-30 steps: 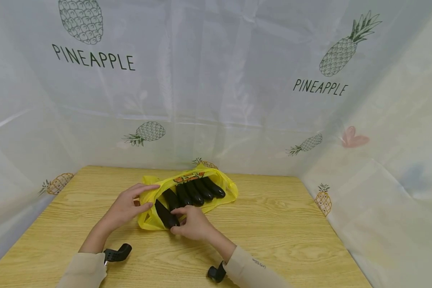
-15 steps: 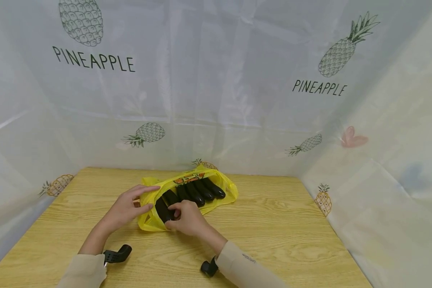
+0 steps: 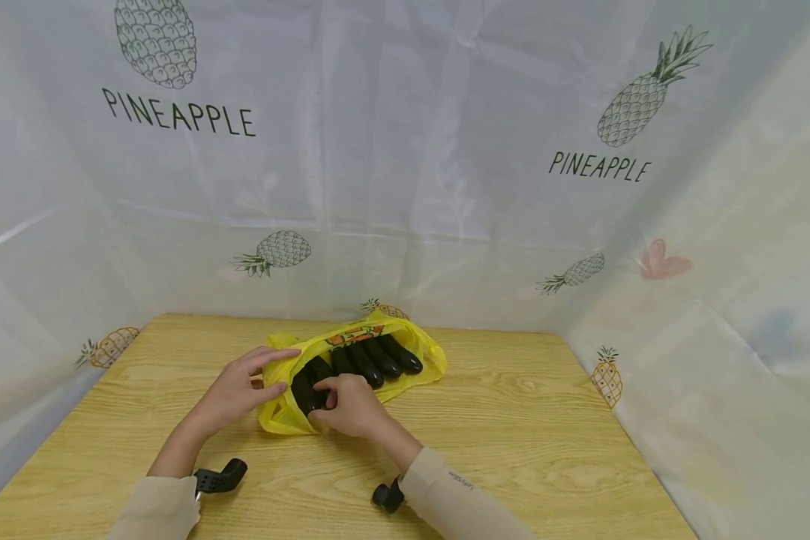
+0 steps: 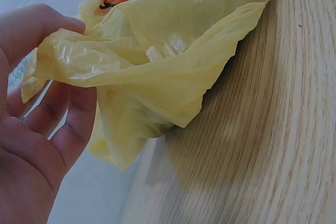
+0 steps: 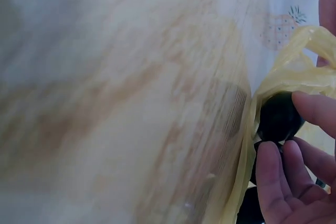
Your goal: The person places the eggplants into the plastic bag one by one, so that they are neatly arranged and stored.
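A yellow plastic bag [image 3: 432, 360] lies on its side, its mouth towards me, with several glossy dark eggplants [image 3: 398, 354] side by side inside. My left hand [image 3: 232, 394] holds the left edge of the mouth; the left wrist view shows the film [image 4: 157, 72] between thumb and fingers. At the left end of the row, my right hand [image 3: 354, 409] reaches into the mouth and grips the near end of the leftmost eggplant [image 3: 304, 394]. In the right wrist view its thumb and fingers lie around the rounded end [image 5: 278, 116]. The eggplants' far ends are hidden in the bag.
The bag rests on a wood-grain table [image 3: 513, 435]. A pale curtain [image 3: 405, 165] printed with pineapples encloses the back and both sides. Black wrist mounts stick out from the left sleeve [image 3: 158, 506] and the right sleeve [image 3: 452, 495].
My right hand has moved left and away from me, pushing the leftmost eggplant deeper into the bag until it lines up more with the others. The left hand stays where it was.
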A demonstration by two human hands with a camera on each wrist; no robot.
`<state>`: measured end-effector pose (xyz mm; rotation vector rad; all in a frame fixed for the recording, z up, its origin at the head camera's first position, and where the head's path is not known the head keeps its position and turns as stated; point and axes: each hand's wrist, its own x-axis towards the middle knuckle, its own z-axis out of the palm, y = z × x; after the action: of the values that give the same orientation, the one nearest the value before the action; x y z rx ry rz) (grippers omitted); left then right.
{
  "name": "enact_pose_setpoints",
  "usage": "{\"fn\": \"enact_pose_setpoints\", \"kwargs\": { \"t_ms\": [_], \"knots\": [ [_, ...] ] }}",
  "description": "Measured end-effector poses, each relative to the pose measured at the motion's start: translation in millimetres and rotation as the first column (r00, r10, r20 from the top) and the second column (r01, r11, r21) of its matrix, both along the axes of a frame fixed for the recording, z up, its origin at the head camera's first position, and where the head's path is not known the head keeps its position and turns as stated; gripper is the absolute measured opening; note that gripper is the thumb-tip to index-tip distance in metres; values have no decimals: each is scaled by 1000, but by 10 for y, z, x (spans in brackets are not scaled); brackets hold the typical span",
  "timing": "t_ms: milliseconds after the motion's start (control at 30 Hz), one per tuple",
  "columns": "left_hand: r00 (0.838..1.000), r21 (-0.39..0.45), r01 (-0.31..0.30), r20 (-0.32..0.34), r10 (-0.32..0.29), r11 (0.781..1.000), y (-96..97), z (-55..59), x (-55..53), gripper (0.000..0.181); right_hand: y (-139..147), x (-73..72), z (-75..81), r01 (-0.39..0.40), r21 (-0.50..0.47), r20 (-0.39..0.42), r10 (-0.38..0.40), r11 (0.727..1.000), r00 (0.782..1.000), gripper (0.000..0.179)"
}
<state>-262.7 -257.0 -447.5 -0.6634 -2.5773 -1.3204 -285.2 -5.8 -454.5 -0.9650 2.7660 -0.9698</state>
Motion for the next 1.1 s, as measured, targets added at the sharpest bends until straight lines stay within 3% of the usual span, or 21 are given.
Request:
{"fn": "enact_pose_setpoints", "kwargs": {
  "t_ms": [367, 600, 1100],
  "knots": [
    [1000, -7, 3, 8, -3, 1000, 1, 9, -12, 52, -41, -7, -20, 87, -29, 8, -87, 996, 996, 40],
    [1000, 6, 12, 22, -12, 1000, -26, -35, -17, 52, -45, -5, -35, 87, -46, 6, -87, 995, 996, 40],
    [1000, -4, 17, 6, -17, 1000, -18, -19, -17, 53, 20, -11, -27, 120, -52, -29, -121, 991, 992, 35]
  ]
}}
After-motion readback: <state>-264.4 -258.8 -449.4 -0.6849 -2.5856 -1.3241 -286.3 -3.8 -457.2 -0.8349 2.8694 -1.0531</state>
